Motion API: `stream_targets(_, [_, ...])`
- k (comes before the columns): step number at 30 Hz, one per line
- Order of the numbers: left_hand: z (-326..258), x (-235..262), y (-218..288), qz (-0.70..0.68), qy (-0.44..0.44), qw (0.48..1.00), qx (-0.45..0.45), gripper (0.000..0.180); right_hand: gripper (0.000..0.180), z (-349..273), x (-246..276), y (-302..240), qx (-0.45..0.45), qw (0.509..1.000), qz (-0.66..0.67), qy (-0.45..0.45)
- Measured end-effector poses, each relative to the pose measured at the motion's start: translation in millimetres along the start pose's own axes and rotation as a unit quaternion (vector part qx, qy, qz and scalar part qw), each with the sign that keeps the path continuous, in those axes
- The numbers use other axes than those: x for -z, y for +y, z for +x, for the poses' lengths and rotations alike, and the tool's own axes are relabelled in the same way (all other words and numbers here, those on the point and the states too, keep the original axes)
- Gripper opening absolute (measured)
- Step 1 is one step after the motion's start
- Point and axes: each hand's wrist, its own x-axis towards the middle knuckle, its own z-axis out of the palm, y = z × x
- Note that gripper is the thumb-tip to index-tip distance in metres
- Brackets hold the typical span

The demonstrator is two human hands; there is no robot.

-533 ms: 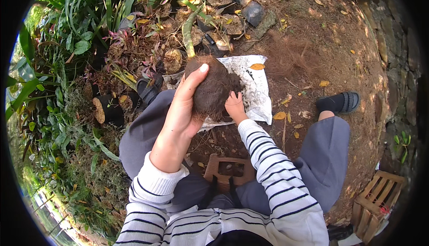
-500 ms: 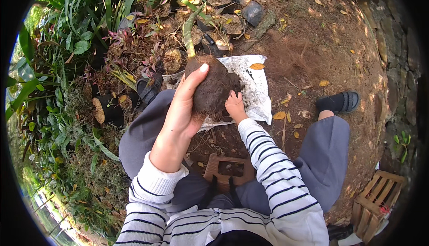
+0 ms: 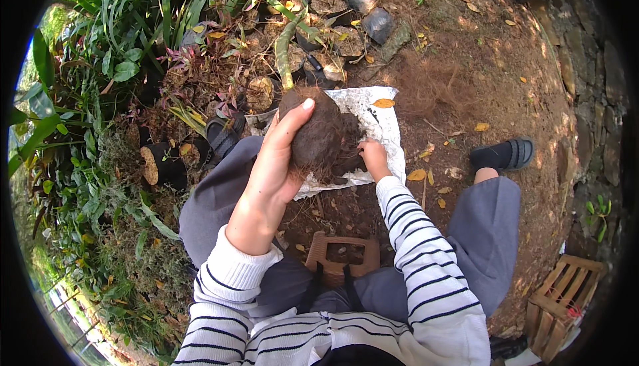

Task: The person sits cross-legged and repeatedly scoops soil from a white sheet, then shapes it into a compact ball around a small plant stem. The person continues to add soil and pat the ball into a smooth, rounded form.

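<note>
A round, dark-brown soil ball [image 3: 313,143] with hairy fibres round it is gripped in my left hand [image 3: 273,156], thumb laid over its upper side. From its top a thick green plant stem [image 3: 283,56] rises toward the leaves at the back. Under it lies a white sheet [image 3: 383,123], smeared with dirt. Loose dark soil [image 3: 351,130] sits on the sheet, against the right side of the ball. My right hand [image 3: 375,158] is at the edge of that soil with its fingers curled in; what they pinch, if anything, is hidden.
Brown fibre [image 3: 439,86] is strewn on the earth beyond the sheet. Cut log rounds [image 3: 259,93] and dark stones [image 3: 378,25] stand at the back. Between my legs is a brown plastic stool [image 3: 343,253]; a wooden crate [image 3: 562,303] stands at lower right. Dense plants fill the left.
My right hand has moved a little right and its fingers have curled in, pulling away from the ball's side. My left hand still holds the soil ball in nearly the same place.
</note>
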Motion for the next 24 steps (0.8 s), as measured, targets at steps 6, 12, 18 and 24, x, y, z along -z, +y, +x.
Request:
stream_targets(6, [1,4,-1,-0.008,-0.001,1.000,-0.002,0.041,0.031,-5,10,-7,-0.027,0.997,-0.003,-0.068])
stream_targets(12, [1,2,-4,0.005,0.010,1.000,0.008,0.042,0.048,-27,4,-22,0.023,0.981,-0.166,-0.095])
stream_targets(18, [2,1,-5,0.001,0.021,1.000,0.006,0.042,0.034,-30,-24,-16,0.102,0.973,-0.209,-0.001])
stream_targets(24, [-2,-1,-2,0.003,0.020,1.000,0.011,0.042,0.014,-21,-31,-13,0.084,0.977,-0.193,0.042])
